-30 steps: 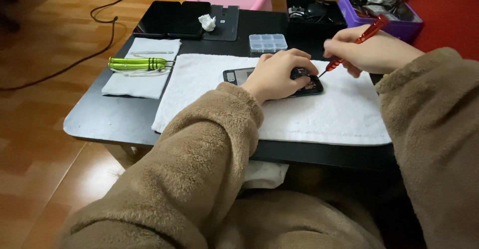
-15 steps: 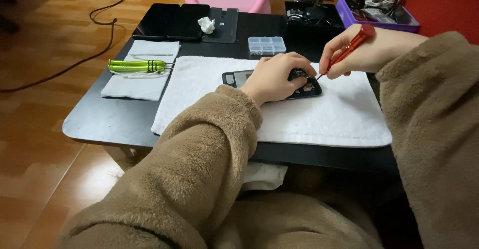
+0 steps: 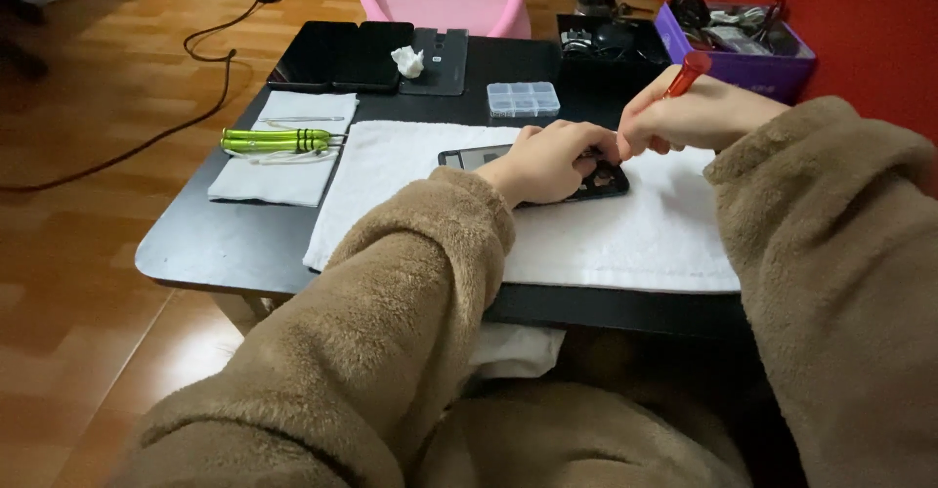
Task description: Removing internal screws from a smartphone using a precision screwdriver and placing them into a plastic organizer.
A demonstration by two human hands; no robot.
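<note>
The left hand (image 3: 543, 164) lies flat on a dark phone (image 3: 532, 170) and presses it down, with the fingers spread a little. The phone lies open on a white towel (image 3: 625, 234) in the middle of the black surface (image 3: 215, 249). The right hand (image 3: 689, 120) is closed around a red screwdriver (image 3: 684, 73), and the tip points down at the phone's right end. A small clear box (image 3: 523, 99) sits just behind the towel. Green tools (image 3: 277, 140) lie on a cloth (image 3: 278, 170) to the left. A purple box (image 3: 735, 58) sits far back on the right.
</note>
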